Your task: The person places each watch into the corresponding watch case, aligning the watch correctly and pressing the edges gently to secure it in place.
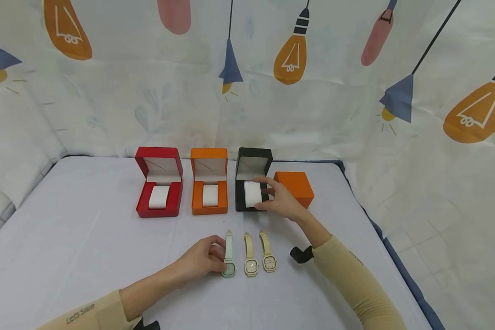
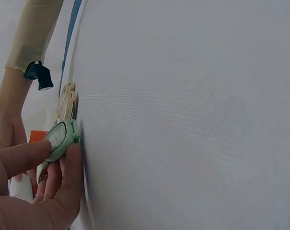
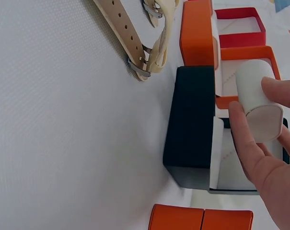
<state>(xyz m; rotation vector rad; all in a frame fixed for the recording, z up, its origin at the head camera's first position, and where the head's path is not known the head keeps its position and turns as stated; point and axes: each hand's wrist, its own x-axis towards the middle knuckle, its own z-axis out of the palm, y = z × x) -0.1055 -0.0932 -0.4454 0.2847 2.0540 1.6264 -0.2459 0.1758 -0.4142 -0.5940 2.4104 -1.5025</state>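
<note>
Table (image 1: 86, 256): four boxes (image 1: 209, 187), three watches (image 1: 250, 256).

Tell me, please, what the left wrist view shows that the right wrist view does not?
Only the left wrist view shows the left hand pinching the green watch by its case. Only the right wrist view shows the right hand gripping the white cushion over the open black box, with the red box beyond. Both show the beige watches on the table.

Left hand (image 1: 202, 260) low and near, fingers curled in a pinch, forearm angled in from the lower left, right hand (image 1: 278, 198) reached farther forward, fingers and thumb curled in a grip, both arms in tan sleeves
</note>
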